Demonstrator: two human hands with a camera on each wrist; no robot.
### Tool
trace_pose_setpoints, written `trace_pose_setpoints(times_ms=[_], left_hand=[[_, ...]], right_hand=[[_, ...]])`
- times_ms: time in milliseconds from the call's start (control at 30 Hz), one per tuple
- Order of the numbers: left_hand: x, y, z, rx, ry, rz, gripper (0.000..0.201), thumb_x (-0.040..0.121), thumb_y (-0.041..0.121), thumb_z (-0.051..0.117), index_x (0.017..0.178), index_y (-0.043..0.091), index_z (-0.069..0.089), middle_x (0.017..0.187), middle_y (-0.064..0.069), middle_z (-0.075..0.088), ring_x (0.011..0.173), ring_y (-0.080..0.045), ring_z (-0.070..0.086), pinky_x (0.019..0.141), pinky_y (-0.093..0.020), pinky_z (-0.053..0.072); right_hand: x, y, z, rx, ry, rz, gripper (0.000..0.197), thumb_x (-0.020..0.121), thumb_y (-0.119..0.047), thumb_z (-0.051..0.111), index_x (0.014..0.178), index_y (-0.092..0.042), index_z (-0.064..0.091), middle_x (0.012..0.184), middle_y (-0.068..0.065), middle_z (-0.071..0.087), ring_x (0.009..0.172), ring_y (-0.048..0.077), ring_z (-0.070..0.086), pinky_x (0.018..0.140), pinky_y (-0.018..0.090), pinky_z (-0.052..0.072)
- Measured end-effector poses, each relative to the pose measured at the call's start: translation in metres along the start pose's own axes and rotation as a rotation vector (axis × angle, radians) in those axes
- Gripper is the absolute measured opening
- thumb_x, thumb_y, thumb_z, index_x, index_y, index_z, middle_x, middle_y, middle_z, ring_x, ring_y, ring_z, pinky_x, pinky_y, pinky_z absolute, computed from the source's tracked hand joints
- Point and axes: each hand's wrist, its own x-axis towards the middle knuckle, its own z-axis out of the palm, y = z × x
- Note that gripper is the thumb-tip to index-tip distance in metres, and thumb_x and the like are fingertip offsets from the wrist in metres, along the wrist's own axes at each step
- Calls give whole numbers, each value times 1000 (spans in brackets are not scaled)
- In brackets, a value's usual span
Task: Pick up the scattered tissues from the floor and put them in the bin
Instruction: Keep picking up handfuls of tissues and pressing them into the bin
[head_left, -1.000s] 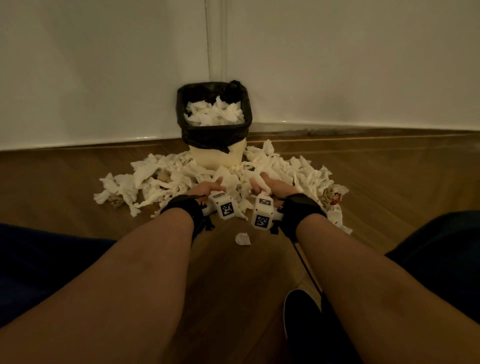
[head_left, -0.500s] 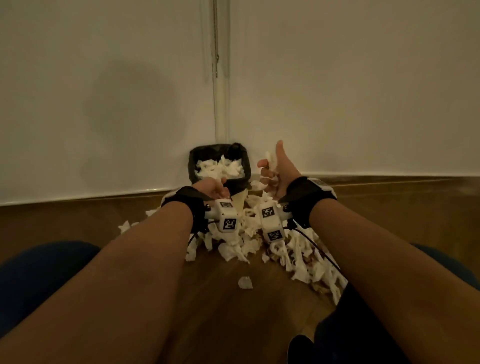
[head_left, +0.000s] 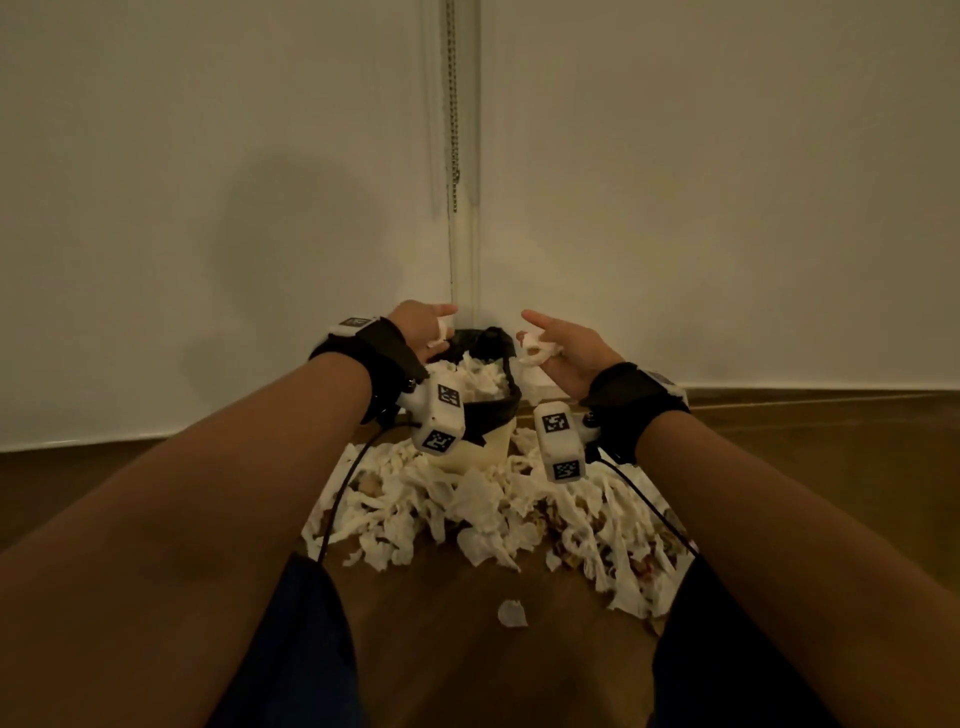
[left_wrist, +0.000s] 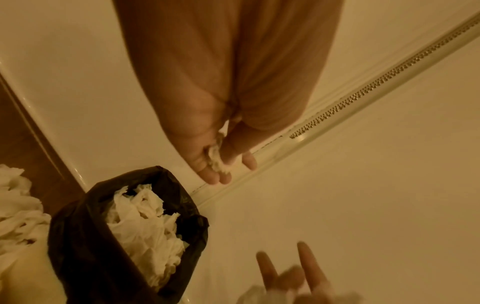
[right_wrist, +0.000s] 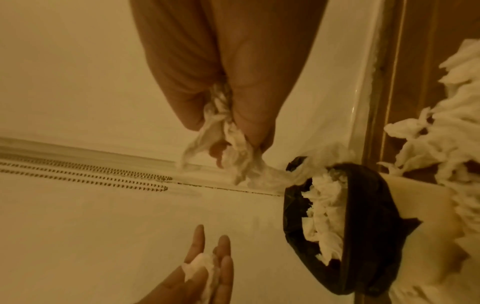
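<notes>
Tissue scraps (head_left: 531, 349) — seemingly between both hands' fingers (head_left: 544, 347).

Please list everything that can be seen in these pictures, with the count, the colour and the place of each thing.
bin: one, cream, on the floor in the wall corner.
bin liner: one, black, over the bin's rim.
tissues in bin: many, white, piled to the rim.
tissues on floor: many, white, heaped in front of the bin.
lone tissue scrap: one, white, nearer on the floor.
bead chain: one, metal, hanging in the corner.
floor: brown wood.
walls: white.
wrist cameras: two, white with black markers.
left hand: holds a small tissue above the bin.
right hand: pinches a tissue above the bin.
</notes>
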Motion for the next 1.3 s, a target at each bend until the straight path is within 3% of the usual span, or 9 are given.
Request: trace_pose_setpoints(times_ms=[67, 200, 367, 567, 667, 733, 833, 1000, 1300], left_hand=[[9, -3, 1, 5, 55, 61, 52, 92, -17, 31, 140, 0, 37, 128, -21, 46, 115, -24, 49, 96, -24, 38], [27, -12, 0, -45, 145, 139, 47, 92, -14, 41, 138, -3, 40, 114, -22, 54, 82, -20, 55, 81, -22, 46], [46, -18, 1, -57, 122, 80, 36, 94, -11, 41, 126, 0, 51, 127, -23, 52, 99, -32, 62, 81, -35, 53], [80, -37, 6, 354, 175, 169, 30, 90, -4, 49, 117, -2, 63, 118, -23, 62, 109, -34, 59, 94, -40, 50], [92, -49, 4, 500, 153, 192, 26, 88, 3, 56, 110, 9, 67, 113, -14, 65, 103, -27, 61, 89, -34, 52], [98, -50, 2, 586, 157, 235, 21, 85, 9, 63, 104, 14, 69, 109, -8, 67, 100, -22, 61, 89, -30, 50], [101, -49, -1, 624, 202, 278, 16, 81, 12, 68, 96, 18, 70, 105, -4, 69, 94, -17, 61, 79, -24, 49], [105, -49, -6, 716, 269, 320, 15, 82, 18, 70, 97, 17, 72, 107, -3, 69, 98, -18, 61, 79, -18, 42], [108, -59, -6, 844, 201, 211, 35, 88, 10, 50, 121, 11, 63, 129, -9, 58, 115, -22, 56, 99, -21, 41]], right_hand=[[11, 1, 2, 39, 28, 6, 42, 98, 3, 29, 139, 5, 36, 143, 28, 35, 131, 33, 42, 105, 30, 38], [36, 3, 1, 26, 209, 19, 26, 101, -14, 39, 121, -4, 52, 79, 11, 53, 59, 14, 50, 41, 19, 44], [59, 19, 2, 159, 245, 28, 33, 102, -25, 28, 84, -8, 50, 38, -3, 33, 33, 8, 27, 39, 18, 25], [80, 35, 10, 80, 306, -64, 19, 85, -11, 25, 76, -11, 42, 75, 9, 40, 64, 22, 35, 70, 35, 31], [99, 40, 13, 48, 287, -19, 27, 90, -3, 24, 67, -13, 33, 71, 7, 34, 61, 19, 32, 61, 30, 30], [116, 46, 13, 204, 221, 88, 28, 98, -1, 27, 90, -12, 52, 87, 15, 48, 76, 25, 48, 72, 32, 42], [127, 59, 13, 108, 313, -31, 38, 96, 7, 34, 134, 0, 39, 118, 19, 49, 102, 29, 52, 84, 19, 47], [134, 74, 5, -272, 448, -275, 22, 90, 3, 49, 108, -5, 58, 110, 18, 60, 104, 32, 60, 96, 48, 48], [130, 84, 1, -429, 582, -241, 18, 81, -19, 71, 90, -21, 56, 104, 9, 63, 94, 24, 61, 87, 40, 53]])
